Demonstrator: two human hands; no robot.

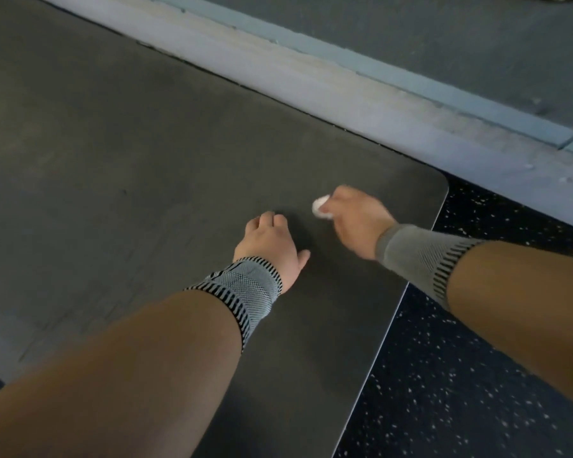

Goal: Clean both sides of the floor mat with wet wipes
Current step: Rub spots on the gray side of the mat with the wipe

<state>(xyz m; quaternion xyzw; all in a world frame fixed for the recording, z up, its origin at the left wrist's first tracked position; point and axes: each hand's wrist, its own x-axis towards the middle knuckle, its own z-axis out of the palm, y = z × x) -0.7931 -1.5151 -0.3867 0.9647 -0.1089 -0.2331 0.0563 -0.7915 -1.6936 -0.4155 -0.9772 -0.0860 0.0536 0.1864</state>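
Right hand (pixel 354 219) grips a balled wipe (pixel 321 207) in its fingertips; left hand (pixel 272 246) rests, fingers relaxed, on the mat (pixel 146 160).

Place: a gym or exercise room, most likely.
Floor (pixel 460 375): dark rubber with pale flecks, the sort laid in gyms.
Mat (pixel 129 160): large, dark grey, round-cornered, flat on the floor.
Border (pixel 361 94): pale worn strip along the mat's far edge.
Wrists: knitted support bands (pixel 242 292) on both.
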